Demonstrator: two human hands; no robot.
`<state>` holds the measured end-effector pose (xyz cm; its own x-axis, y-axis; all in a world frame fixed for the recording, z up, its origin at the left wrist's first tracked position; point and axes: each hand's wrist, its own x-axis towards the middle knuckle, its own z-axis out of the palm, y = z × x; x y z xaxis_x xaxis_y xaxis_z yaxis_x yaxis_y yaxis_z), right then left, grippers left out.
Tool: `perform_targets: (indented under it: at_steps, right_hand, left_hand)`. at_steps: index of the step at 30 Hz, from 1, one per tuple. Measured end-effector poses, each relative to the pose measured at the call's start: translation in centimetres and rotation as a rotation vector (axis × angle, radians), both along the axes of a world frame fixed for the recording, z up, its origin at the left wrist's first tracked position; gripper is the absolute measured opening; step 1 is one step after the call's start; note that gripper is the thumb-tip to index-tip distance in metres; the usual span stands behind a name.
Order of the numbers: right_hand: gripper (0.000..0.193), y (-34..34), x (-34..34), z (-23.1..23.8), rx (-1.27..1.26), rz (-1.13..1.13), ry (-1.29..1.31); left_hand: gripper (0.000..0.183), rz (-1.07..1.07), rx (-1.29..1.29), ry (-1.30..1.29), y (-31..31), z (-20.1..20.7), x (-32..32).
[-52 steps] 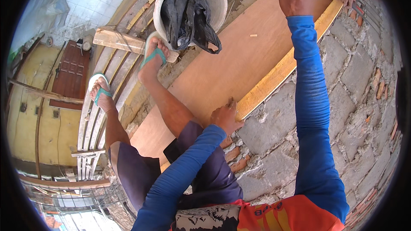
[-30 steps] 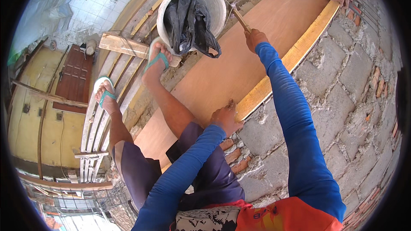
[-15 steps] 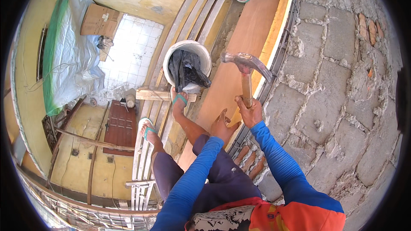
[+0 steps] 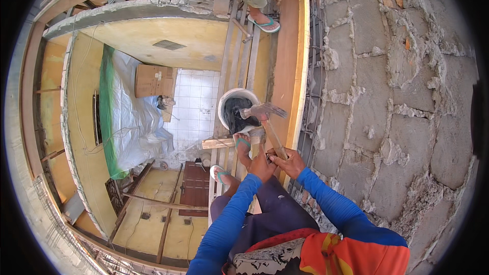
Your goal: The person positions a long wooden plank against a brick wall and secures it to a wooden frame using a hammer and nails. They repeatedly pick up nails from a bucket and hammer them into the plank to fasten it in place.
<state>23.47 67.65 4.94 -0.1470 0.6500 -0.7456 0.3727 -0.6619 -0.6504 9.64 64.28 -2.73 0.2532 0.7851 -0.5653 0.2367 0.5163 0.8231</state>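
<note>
1. The right hand (image 4: 290, 162) is wrapped tightly around the lower end of the wooden handle of a claw hammer (image 4: 267, 122). The metal head points up, toward 12 o'clock from the hand, and hangs in front of the white bucket (image 4: 226, 103).

2. The left hand (image 4: 261, 165) sits just beside the right one, at its 9 o'clock, fingers curled on the edge of the long wooden board (image 4: 290, 71). I cannot tell whether it grips the board or only rests on it. If the hammer comes down short, this hand is the first thing it could hit.

3. The person's feet in green sandals (image 4: 242, 143) stand on narrow slats (image 4: 237, 61) with open gaps. Far below, a tiled floor (image 4: 196, 107) is seen. A hard swing may shift the balance, and a sandal could slip into a gap.

4. The bucket stands on the same slats, at 11 o'clock from the hands, with dark cloth inside. A knock from the hammer head could tip it down through the opening.

5. At 12 o'clock, far along the board, another person's foot (image 4: 264, 22) stands. If the board jumps under a blow, that person could lose footing.

6. The rough block wall (image 4: 397, 102) at 2 o'clock is close; a swing may scrape the knuckles.
</note>
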Motion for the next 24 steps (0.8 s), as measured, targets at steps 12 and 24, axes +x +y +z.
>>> perform_targets:
  at_steps: [12,24]
  right_hand:
    - [0.021,-5.1,-1.1,7.5,0.178,0.030,0.000]
    - [0.025,-2.0,7.4,14.9,0.253,0.117,-0.169]
  left_hand:
    - [0.039,0.047,0.077,-0.008,-6.3,14.1,-4.7]
    - [0.024,0.324,0.076,0.018,-8.6,19.0,-9.7]
